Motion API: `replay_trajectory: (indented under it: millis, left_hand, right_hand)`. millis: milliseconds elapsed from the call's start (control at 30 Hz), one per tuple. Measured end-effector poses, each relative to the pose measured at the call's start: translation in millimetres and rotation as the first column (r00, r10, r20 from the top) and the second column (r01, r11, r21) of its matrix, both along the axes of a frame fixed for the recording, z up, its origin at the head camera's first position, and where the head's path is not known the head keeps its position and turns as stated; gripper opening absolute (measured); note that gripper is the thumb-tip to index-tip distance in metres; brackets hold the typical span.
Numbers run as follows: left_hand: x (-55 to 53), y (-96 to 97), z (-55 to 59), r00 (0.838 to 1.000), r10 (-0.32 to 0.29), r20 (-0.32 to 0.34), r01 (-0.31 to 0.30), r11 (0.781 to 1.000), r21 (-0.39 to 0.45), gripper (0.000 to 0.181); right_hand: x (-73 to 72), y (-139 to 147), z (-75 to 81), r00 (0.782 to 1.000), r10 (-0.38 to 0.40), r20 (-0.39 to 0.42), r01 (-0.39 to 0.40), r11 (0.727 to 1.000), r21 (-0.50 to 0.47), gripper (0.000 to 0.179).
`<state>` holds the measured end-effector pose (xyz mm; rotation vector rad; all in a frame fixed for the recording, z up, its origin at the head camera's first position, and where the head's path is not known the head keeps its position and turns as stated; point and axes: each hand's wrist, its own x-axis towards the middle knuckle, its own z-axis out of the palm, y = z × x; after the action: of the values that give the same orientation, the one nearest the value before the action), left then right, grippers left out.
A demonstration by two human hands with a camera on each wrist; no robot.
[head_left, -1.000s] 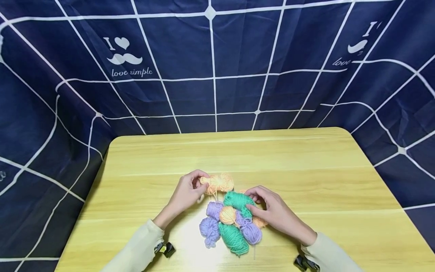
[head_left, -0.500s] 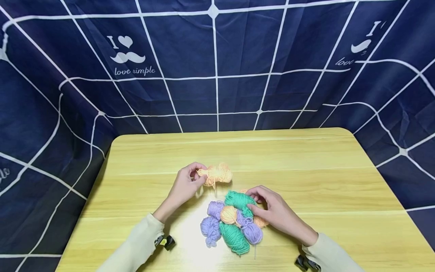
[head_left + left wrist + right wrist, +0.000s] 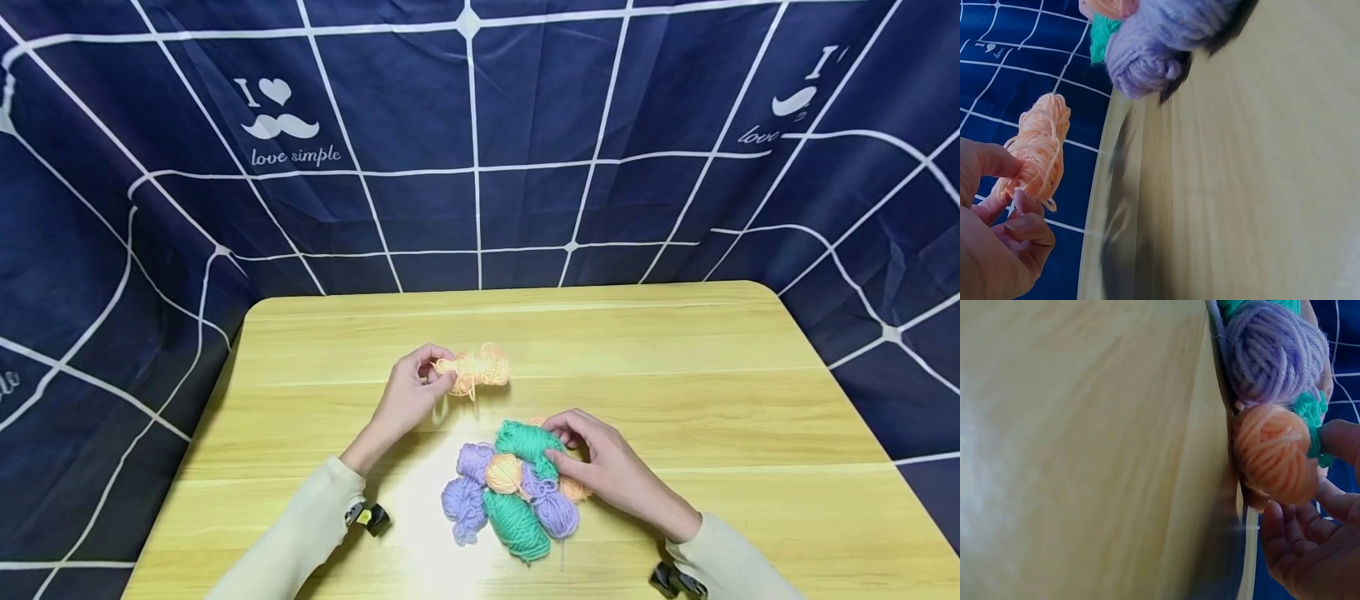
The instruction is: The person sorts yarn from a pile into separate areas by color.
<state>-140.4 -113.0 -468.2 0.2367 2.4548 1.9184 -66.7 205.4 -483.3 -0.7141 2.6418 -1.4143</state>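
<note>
In the head view my left hand (image 3: pixel 407 390) pinches one end of a peach skein of yarn (image 3: pixel 483 368), raised above the table behind the pile. A loose strand dangles from it. The left wrist view shows thumb and fingertips (image 3: pixel 1007 161) on the skein's narrow end. My right hand (image 3: pixel 600 458) is at the pile's right side, with thumb and fingers round the end of a green skein (image 3: pixel 525 442). Close to those fingers, an orange yarn ball (image 3: pixel 1275 453) and a purple ball (image 3: pixel 1275 353) appear in the right wrist view.
Purple skeins (image 3: pixel 463 504), a second green skein (image 3: pixel 517 527) and a small peach ball (image 3: pixel 503 474) lie packed together on the wooden table (image 3: pixel 315 333). A dark blue curtain (image 3: pixel 420 108) with white lines surrounds the table's back and sides.
My left hand has carried the peach skein away from the pile, toward the table's far edge and slightly left. The right hand and the pile have hardly moved.
</note>
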Motion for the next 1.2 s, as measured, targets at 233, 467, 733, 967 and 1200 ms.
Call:
replay_trajectory:
  millis: [233,467,733,967,1200]
  left_hand:
    - [-7.6,0.4,-2.2,1.0,0.015,0.011,-0.015,1.0,0.009,0.021]
    - [-15.7,0.7,-5.3,0.999,0.036,0.021,-0.037,0.999,0.009,0.019]
    - [-23.3,-1.1,-7.7,0.999,0.042,0.009,-0.042,0.999,-0.011,0.018]
    - [-29.3,-0.9,-9.8,0.999,0.042,0.028,-0.042,0.999,0.008,0.018]
    - [-33.7,0.3,-11.2,0.998,0.049,0.039,-0.049,0.999,-0.004,0.017]
  right_hand:
    - [-0.4,0,-0.8,1.0,-0.002,0.006,0.002,1.0,0.007,0.029]
    - [-0.3,0,0.2,1.0,-0.005,0.014,0.005,1.0,0.013,0.028]
    - [-0.3,0,0.2,1.0,0.002,0.005,-0.002,1.0,0.015,0.028]
    - [-0.4,0,0.5,1.0,0.004,0.009,-0.004,1.0,0.013,0.028]
    - [-0.1,0,1.4,1.0,0.005,0.016,-0.006,1.0,0.009,0.027]
